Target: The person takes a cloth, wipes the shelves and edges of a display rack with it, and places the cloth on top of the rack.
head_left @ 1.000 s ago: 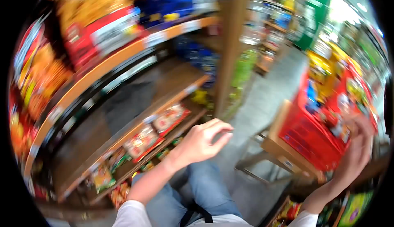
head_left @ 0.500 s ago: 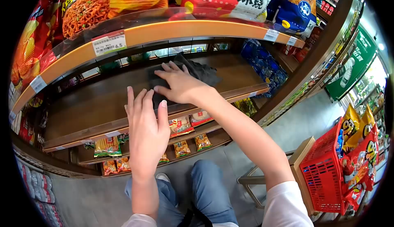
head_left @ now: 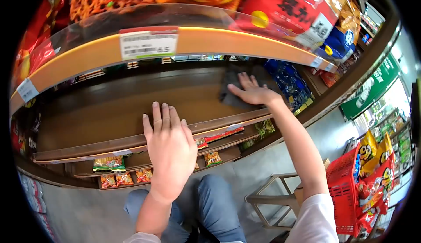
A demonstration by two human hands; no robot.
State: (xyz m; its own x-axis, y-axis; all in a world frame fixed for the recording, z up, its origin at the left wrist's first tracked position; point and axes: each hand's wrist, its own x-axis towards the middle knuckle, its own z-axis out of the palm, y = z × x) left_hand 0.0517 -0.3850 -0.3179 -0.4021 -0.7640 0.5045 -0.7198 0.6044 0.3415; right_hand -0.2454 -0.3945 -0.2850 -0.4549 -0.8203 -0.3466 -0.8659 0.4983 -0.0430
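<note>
A dark grey cloth lies bunched on the right part of the brown shelf board. My right hand rests flat on top of this cloth, fingers spread and pressing down. Nearer to me, my left hand is at the shelf's front lip, fingers stretched out and holding nothing. Its fingertips reach over the board's edge; whether they touch it I cannot tell.
Overhead, an orange shelf edge with price tags carries large snack bags. Blue packets stand at the board's right end. Small snack packs sit on lower shelves. To the right are a stool and a red basket of snack bags.
My right hand and the cloth have slid to the right along the board. My left hand has shifted slightly right and lower. The view has moved closer to the upper shelf.
</note>
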